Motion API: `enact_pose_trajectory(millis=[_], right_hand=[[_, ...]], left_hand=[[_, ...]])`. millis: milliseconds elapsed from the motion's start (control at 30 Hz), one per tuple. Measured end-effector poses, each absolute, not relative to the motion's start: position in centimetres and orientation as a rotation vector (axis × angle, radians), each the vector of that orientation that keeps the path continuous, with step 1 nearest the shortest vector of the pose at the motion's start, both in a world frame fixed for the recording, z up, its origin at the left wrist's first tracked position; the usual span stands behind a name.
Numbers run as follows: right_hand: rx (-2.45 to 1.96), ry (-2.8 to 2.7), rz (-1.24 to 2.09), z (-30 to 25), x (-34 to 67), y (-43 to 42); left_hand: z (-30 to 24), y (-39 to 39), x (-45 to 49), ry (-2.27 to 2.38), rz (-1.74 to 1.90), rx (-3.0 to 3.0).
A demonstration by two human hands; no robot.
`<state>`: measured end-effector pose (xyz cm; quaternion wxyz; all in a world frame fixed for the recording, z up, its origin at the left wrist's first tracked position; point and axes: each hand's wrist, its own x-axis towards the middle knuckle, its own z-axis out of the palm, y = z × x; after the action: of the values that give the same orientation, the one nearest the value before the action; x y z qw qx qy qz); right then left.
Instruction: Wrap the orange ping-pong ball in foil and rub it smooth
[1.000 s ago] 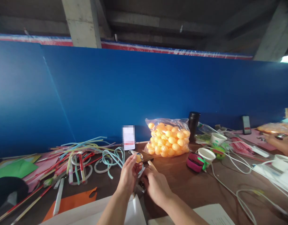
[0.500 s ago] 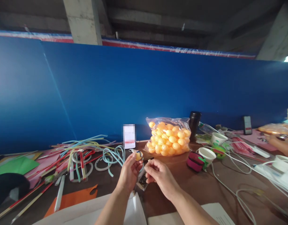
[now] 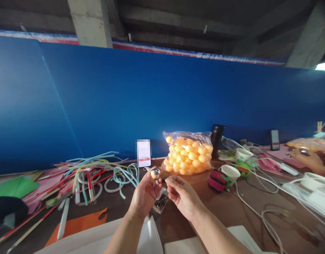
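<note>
My left hand (image 3: 144, 194) is raised over the brown table (image 3: 205, 204), its fingers closed round a small orange ball (image 3: 155, 173) with a dark patch on it. My right hand (image 3: 181, 194) sits just to the right of it, thumb and forefinger pinched on something too small to make out. Below and between the hands lies a little clear packet of dark beads (image 3: 160, 202). A clear bag full of orange balls (image 3: 188, 154) stands behind the hands against the blue wall.
Coloured straws and tubes (image 3: 93, 173) pile up at the left with orange paper (image 3: 75, 227). White paper cups (image 3: 231, 173), a pink pouch (image 3: 217, 180), a black tumbler (image 3: 217, 135) and white cables (image 3: 263, 197) lie to the right. Another person's hand (image 3: 307, 158) works at the far right.
My right hand came up off the table and now pinches beside the ball. My left hand lifted the ball slightly. The bead packet shows between the hands.
</note>
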<state>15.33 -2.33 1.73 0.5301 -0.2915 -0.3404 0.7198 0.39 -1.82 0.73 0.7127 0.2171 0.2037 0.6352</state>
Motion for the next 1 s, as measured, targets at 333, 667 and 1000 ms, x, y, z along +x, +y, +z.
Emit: enact_pose_trajectory(millis=[333, 667, 1000], right_hand=[[-0.708, -0.969, 1.642, 2.6, 15.1, -3.2], [-0.743, -1.024, 1.509, 3.1, 15.0, -3.4], [-0.714, -1.016, 1.469, 2.4, 15.1, -2.9]], left_hand=[[1.0, -2.1, 0.7, 0.398, 1.351, 0.555], [1.1, -2.4, 1.0, 0.45, 1.334, 0.674], [0.8, -2.3, 1.4, 0.455, 1.326, 0.727]])
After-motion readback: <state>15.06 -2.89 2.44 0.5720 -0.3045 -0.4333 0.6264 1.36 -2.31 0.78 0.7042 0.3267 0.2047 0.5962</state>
